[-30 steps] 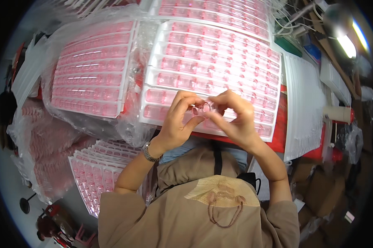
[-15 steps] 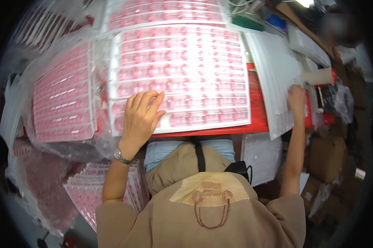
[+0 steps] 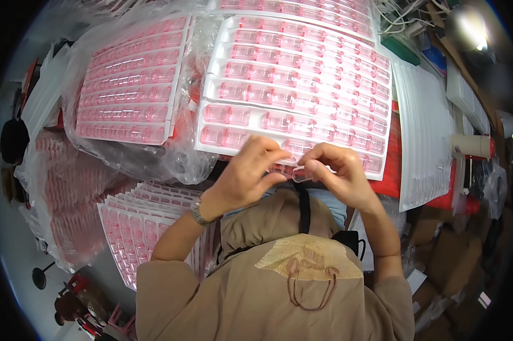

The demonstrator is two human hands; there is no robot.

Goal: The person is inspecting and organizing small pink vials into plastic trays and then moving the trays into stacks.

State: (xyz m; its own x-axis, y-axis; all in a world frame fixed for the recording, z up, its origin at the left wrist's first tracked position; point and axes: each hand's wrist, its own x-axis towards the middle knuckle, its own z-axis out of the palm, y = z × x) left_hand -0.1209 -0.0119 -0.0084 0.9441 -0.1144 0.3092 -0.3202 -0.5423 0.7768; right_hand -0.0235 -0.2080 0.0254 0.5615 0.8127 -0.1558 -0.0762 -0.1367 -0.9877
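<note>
My left hand [image 3: 246, 175], with a watch [image 3: 197, 210] on its wrist, is raised over the near edge of a white tray [image 3: 210, 96] of clear pink plastic pieces. Its thumb and fingers close on a small clear pink plastic piece [image 3: 280, 169]. Facing it, my right hand [image 3: 343, 175] pinches a small clear plastic piece [image 3: 302, 174] between thumb and fingers. The two pieces are close together; whether they touch is hard to tell. One slot [image 3: 257, 118] in the tray's second row from the near edge holds no piece.
More pink trays stand in clear wrapping [image 3: 126, 85] at left, and a tray stack [image 3: 148, 227] leans below. Several frosted white sheets [image 3: 424, 131] lie at right on a red surface [image 3: 394, 153], beside a pale cylinder with a red end [image 3: 472, 146]. Brown cartons [image 3: 455, 250] fill the lower right.
My right hand has come from the far-right items to the middle with a small clear piece. My left hand has moved down and right, meeting it. The whole view has turned.
</note>
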